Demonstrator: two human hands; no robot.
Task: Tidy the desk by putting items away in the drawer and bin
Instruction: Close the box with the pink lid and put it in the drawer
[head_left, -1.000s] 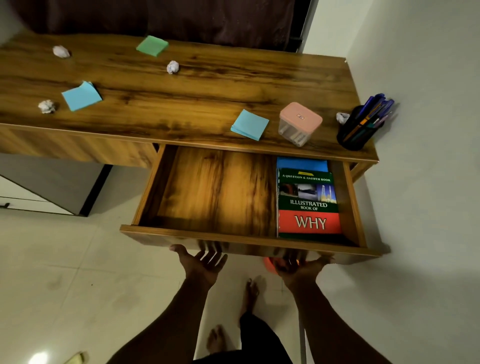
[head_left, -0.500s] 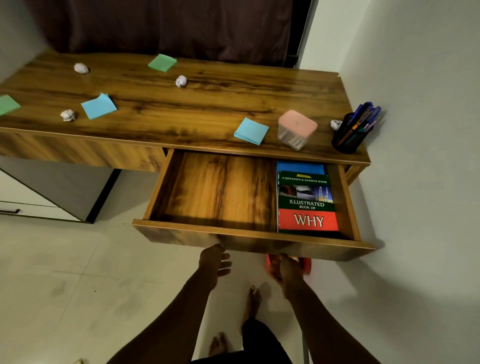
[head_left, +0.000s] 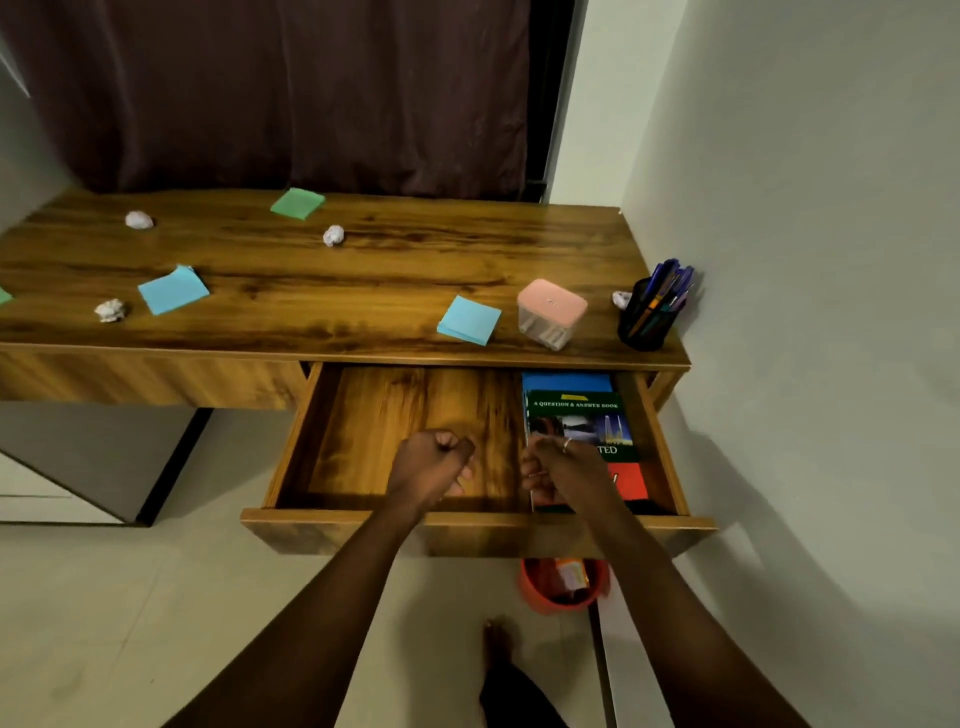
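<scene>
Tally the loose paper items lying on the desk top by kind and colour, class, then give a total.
Crumpled paper balls: 4
Blue note pads: 2
Green note pads: 2, one cut off at the left edge
Total: 8

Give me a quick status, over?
Left hand and right hand curled, empty. Drawer open, book inside. Sticky notes, paper balls on desk.

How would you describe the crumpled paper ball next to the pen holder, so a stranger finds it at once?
Start at the wooden desk and go to its right end by the wall. There the black pen holder stands; the paper ball sits at its left side. Unlike the three other balls, it lies far right.
</scene>
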